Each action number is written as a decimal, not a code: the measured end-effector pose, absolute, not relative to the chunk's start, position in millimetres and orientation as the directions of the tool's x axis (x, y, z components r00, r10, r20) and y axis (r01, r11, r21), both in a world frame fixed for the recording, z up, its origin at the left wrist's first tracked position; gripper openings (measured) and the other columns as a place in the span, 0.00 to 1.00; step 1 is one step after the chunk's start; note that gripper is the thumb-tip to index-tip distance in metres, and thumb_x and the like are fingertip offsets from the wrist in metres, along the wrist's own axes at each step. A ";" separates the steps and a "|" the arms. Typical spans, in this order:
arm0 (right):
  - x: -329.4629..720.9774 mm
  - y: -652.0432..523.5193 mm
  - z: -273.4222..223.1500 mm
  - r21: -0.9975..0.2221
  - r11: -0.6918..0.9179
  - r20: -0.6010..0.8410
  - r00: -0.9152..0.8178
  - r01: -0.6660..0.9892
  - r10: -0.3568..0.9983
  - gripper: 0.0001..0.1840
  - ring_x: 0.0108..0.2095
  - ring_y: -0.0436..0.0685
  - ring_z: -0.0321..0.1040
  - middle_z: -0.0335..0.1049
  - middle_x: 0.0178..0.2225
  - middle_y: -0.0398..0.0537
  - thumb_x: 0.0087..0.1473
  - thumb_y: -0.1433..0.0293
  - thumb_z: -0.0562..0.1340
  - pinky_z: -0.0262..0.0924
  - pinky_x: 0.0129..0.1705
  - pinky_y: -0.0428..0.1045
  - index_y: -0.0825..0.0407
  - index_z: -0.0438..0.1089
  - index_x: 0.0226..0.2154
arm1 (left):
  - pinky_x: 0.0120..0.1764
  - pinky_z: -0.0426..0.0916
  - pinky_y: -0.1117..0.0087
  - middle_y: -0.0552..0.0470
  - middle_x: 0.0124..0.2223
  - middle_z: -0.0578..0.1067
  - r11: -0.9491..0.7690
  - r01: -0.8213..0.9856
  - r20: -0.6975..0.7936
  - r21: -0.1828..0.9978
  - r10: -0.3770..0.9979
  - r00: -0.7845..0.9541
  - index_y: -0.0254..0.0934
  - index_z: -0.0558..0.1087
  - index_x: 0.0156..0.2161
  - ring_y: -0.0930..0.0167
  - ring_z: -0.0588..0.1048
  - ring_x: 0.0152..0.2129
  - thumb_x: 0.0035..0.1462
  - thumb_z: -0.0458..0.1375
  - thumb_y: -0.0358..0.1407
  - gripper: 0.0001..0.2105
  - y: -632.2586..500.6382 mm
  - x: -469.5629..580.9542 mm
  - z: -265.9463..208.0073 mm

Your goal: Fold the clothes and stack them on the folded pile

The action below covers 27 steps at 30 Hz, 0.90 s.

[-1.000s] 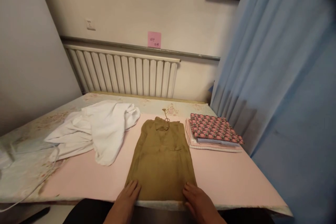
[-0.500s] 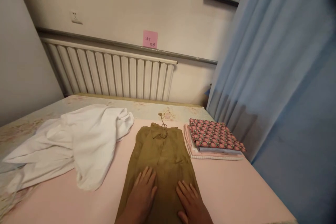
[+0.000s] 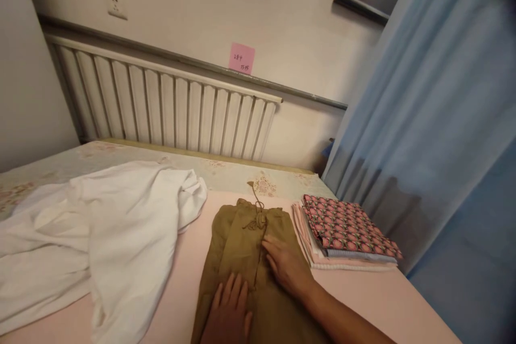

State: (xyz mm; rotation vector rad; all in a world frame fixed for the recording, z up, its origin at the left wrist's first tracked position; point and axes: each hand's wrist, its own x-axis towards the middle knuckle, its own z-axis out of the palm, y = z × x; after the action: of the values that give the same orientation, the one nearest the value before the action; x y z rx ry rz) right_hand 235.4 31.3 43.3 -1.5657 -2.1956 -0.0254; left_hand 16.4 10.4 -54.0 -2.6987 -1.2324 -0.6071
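Olive-green drawstring trousers (image 3: 234, 247) lie laid out on the pink sheet, waistband toward the wall; their lower part runs out of view. A thin cord (image 3: 258, 217) is bunched at the waist, with one end stretching toward the floral cover. My left hand (image 3: 229, 306) rests flat on the trousers' left side, fingers spread. Higher up, my right hand (image 3: 286, 266) touches the cloth by the front seam, its fingers stretched out toward the waist. Neither hand grips anything that I can see.
Crumpled white cloth (image 3: 133, 231) lies on the left. To the right sits a folded stack topped by a red patterned cloth (image 3: 350, 226). A blue curtain (image 3: 427, 118) hangs along the right side. Behind the bed are a radiator (image 3: 181, 107) and a pink note (image 3: 242, 59).
My right hand has moved up and inward to the front seam near the waist. My left hand stays flat, slightly lower in view. The camera view has tilted and come closer.
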 end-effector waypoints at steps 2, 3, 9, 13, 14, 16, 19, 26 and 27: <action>232.7 63.6 42.0 -0.157 0.366 0.367 -0.290 0.917 0.884 0.21 0.58 0.58 0.60 0.65 0.57 0.54 0.61 0.75 0.51 0.55 0.60 0.57 0.52 0.67 0.54 | 0.56 0.65 0.52 0.46 0.62 0.66 -0.667 0.743 0.422 0.050 0.689 0.590 0.38 0.65 0.60 0.58 0.65 0.58 0.56 0.51 0.35 0.25 13.5 16.4 -61.0; 232.6 77.2 40.4 -0.108 0.353 0.354 -0.296 0.929 0.887 0.20 0.58 0.58 0.60 0.65 0.56 0.54 0.61 0.75 0.50 0.54 0.60 0.57 0.52 0.67 0.53 | 0.55 0.65 0.52 0.46 0.62 0.66 -0.669 0.742 0.426 0.046 0.685 0.592 0.38 0.66 0.60 0.58 0.65 0.58 0.56 0.51 0.34 0.25 15.0 16.6 -63.9; 240.5 121.7 29.9 0.129 0.318 0.226 -0.340 0.939 0.913 0.20 0.58 0.63 0.57 0.62 0.59 0.53 0.57 0.77 0.55 0.50 0.58 0.58 0.51 0.69 0.51 | 0.52 0.68 0.52 0.44 0.61 0.67 -0.695 0.719 0.394 0.024 0.667 0.632 0.38 0.67 0.59 0.57 0.68 0.56 0.56 0.51 0.35 0.24 19.3 17.2 -66.4; 243.5 128.2 25.8 0.132 0.299 0.237 -0.323 0.945 0.916 0.17 0.53 0.62 0.60 0.66 0.55 0.53 0.57 0.77 0.56 0.51 0.55 0.57 0.50 0.70 0.47 | 0.52 0.68 0.51 0.43 0.61 0.66 -0.706 0.708 0.392 0.029 0.659 0.642 0.37 0.67 0.59 0.56 0.67 0.57 0.56 0.51 0.35 0.24 18.4 16.3 -60.0; 244.1 128.3 24.9 0.130 0.286 0.244 -0.310 0.949 0.919 0.16 0.51 0.61 0.61 0.67 0.53 0.53 0.57 0.77 0.55 0.52 0.54 0.56 0.50 0.71 0.46 | 0.52 0.68 0.51 0.43 0.61 0.66 -0.707 0.706 0.388 0.035 0.661 0.643 0.37 0.67 0.59 0.56 0.67 0.57 0.56 0.51 0.35 0.24 18.2 16.3 -58.8; 245.8 127.5 23.0 0.121 0.254 0.262 -0.277 0.960 0.924 0.15 0.47 0.59 0.62 0.70 0.48 0.53 0.58 0.76 0.54 0.54 0.50 0.53 0.50 0.71 0.45 | 0.53 0.67 0.51 0.43 0.62 0.66 -0.701 0.711 0.377 0.054 0.674 0.636 0.37 0.66 0.59 0.56 0.67 0.57 0.56 0.51 0.35 0.25 17.8 16.4 -57.1; 250.3 125.3 18.7 0.096 0.193 0.302 -0.213 0.977 0.929 0.16 0.45 0.58 0.62 0.70 0.44 0.52 0.59 0.76 0.54 0.54 0.48 0.51 0.51 0.70 0.47 | 0.54 0.66 0.51 0.45 0.62 0.65 -0.688 0.719 0.344 0.096 0.701 0.625 0.39 0.66 0.60 0.57 0.65 0.58 0.56 0.51 0.35 0.25 16.6 16.4 -54.0; 259.6 125.0 1.9 0.010 0.100 0.351 -0.097 0.995 0.931 0.19 0.45 0.57 0.64 0.71 0.45 0.53 0.58 0.78 0.52 0.55 0.48 0.49 0.53 0.71 0.48 | 0.58 0.61 0.48 0.44 0.64 0.62 -0.665 0.716 0.228 0.212 0.746 0.625 0.37 0.64 0.61 0.56 0.61 0.61 0.57 0.49 0.36 0.26 11.7 14.7 -38.3; 260.0 124.9 -0.1 -0.001 0.101 0.352 -0.094 0.995 0.931 0.21 0.46 0.57 0.64 0.71 0.47 0.53 0.57 0.79 0.52 0.55 0.49 0.49 0.52 0.71 0.49 | 0.58 0.61 0.48 0.44 0.64 0.62 -0.659 0.717 0.216 0.226 0.752 0.623 0.37 0.64 0.61 0.56 0.60 0.61 0.57 0.49 0.35 0.26 11.2 14.8 -36.5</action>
State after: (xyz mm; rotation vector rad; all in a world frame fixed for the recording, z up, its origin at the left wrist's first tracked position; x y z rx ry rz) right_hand 260.0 124.9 -0.1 -1.9129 -2.1173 -0.3462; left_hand 14.8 11.2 -36.5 -2.9351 -1.3341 -0.4806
